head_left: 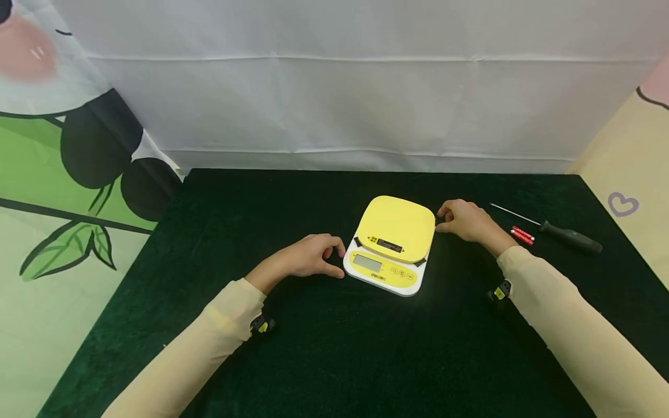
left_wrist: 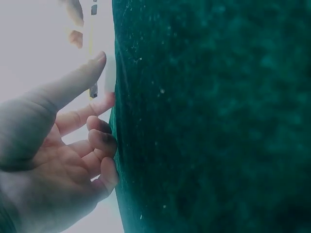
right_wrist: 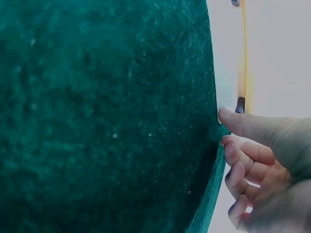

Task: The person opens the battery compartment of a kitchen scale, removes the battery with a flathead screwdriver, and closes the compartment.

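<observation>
A kitchen scale (head_left: 395, 229) with a yellow platform and a white base lies flat on the dark green cloth, its display toward the person. At its left front edge is the left hand (head_left: 315, 255), thumb and index finger spread apart with their tips right at the base. In the left wrist view, the other fingers of the left hand (left_wrist: 63, 155) curl loosely near the cloth. The right hand (head_left: 464, 219) is at the scale's right side. Its thumb tip (right_wrist: 227, 116) meets the corner of the white base in the right wrist view, the remaining fingers bent below.
Right of the right hand lie red batteries (head_left: 522, 235) and a screwdriver (head_left: 569, 237) with a dark handle and a thin shaft. A white curtain (head_left: 334, 110) hangs behind the green-covered table (head_left: 334, 360). Printed cloths hang at both sides.
</observation>
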Demonstrator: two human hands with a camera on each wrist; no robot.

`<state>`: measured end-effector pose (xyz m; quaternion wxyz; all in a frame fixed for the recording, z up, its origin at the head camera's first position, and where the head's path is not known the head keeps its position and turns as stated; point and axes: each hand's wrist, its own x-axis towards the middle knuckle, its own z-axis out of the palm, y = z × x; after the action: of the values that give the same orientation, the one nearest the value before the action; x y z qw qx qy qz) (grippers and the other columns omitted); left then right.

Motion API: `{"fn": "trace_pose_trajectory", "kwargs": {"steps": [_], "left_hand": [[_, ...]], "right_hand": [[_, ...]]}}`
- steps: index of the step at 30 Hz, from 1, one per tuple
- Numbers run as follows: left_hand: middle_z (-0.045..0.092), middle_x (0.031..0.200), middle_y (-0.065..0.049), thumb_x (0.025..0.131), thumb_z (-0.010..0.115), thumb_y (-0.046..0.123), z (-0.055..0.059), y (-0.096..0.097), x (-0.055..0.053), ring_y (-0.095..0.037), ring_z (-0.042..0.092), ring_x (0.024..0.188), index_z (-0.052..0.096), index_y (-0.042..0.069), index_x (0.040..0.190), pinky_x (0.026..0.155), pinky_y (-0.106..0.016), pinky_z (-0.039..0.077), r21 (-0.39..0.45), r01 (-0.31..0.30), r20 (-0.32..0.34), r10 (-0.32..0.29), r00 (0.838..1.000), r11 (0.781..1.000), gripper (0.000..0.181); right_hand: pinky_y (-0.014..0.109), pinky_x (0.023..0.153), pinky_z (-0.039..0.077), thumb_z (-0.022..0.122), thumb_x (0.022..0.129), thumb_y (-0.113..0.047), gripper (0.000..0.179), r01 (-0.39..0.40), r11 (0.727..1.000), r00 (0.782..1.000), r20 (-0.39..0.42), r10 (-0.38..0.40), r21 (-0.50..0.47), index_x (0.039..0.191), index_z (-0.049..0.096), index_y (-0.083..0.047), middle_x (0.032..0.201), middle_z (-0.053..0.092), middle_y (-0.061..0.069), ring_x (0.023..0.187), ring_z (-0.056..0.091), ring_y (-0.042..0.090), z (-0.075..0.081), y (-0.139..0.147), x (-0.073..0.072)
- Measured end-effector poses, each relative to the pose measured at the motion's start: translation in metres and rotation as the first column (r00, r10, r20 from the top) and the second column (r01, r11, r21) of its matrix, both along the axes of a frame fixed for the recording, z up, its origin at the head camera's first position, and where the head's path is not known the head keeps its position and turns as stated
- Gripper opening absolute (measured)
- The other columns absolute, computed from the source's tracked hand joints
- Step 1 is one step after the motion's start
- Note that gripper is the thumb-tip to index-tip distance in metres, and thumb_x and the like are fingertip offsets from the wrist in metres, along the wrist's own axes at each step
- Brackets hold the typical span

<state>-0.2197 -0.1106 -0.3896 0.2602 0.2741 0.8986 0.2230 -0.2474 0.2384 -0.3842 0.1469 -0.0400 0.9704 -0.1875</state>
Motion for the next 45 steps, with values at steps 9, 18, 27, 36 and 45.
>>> {"fn": "trace_pose_trajectory", "kwargs": {"steps": [9, 18, 27, 36, 45], "left_hand": [[0.049, 0.092, -0.006, 0.084, 0.076, 0.040, -0.002, 0.009, -0.016, -0.018, 0.049, 0.077, 0.061, 0.016, 0.115, 0.064, -0.028, 0.040, 0.051, -0.050, -0.019, 0.051, 0.999, 0.997, 0.042], [0.049, 0.099, -0.007, 0.078, 0.081, 0.044, -0.004, 0.026, -0.042, -0.021, 0.048, 0.084, 0.051, 0.017, 0.132, 0.066, -0.029, 0.040, 0.086, -0.107, -0.043, 0.111, 0.993, 0.990, 0.068], [0.046, 0.099, -0.007, 0.076, 0.083, 0.038, -0.010, 0.028, -0.051, -0.021, 0.047, 0.084, 0.051, 0.015, 0.125, 0.067, -0.028, 0.039, 0.141, -0.157, 0.005, 0.157, 0.988, 0.978, 0.064], [0.044, 0.093, -0.006, 0.076, 0.084, 0.033, -0.015, 0.028, -0.043, -0.020, 0.047, 0.080, 0.051, 0.011, 0.117, 0.064, -0.027, 0.039, 0.219, -0.201, 0.025, 0.200, 0.979, 0.955, 0.057], [0.047, 0.092, -0.007, 0.077, 0.083, 0.036, -0.012, 0.034, -0.030, -0.020, 0.050, 0.078, 0.052, 0.010, 0.116, 0.062, -0.026, 0.041, 0.184, -0.261, 0.037, 0.259, 0.965, 0.948, 0.056]], "right_hand": [[0.030, 0.065, 0.047, 0.069, 0.091, -0.026, 0.053, 0.004, 0.998, 1.000, -0.001, -0.004, -0.062, 0.130, 0.052, 0.005, 0.099, 0.056, 0.018, 0.079, 0.054, 0.025, -0.001, 0.001, 0.017], [0.028, 0.058, 0.041, 0.075, 0.085, -0.036, 0.084, -0.040, 0.984, 0.999, 0.009, 0.043, -0.171, 0.146, 0.034, 0.005, 0.086, 0.052, 0.009, 0.068, 0.049, 0.018, -0.012, -0.008, 0.045], [0.029, 0.058, 0.042, 0.075, 0.085, -0.041, 0.090, -0.041, 0.971, 0.999, 0.013, 0.046, -0.237, 0.148, 0.030, 0.005, 0.085, 0.051, 0.009, 0.067, 0.049, 0.018, -0.017, -0.014, 0.050], [0.028, 0.058, 0.040, 0.077, 0.083, -0.038, 0.087, -0.085, 0.967, 0.996, -0.021, 0.082, -0.241, 0.147, 0.035, 0.003, 0.083, 0.049, 0.007, 0.068, 0.047, 0.018, -0.017, -0.009, 0.038], [0.030, 0.061, 0.041, 0.076, 0.085, -0.034, 0.085, -0.158, 0.958, 0.987, 0.003, 0.163, -0.240, 0.150, 0.033, 0.001, 0.083, 0.049, 0.007, 0.067, 0.047, 0.019, -0.014, 0.002, 0.025]]}}
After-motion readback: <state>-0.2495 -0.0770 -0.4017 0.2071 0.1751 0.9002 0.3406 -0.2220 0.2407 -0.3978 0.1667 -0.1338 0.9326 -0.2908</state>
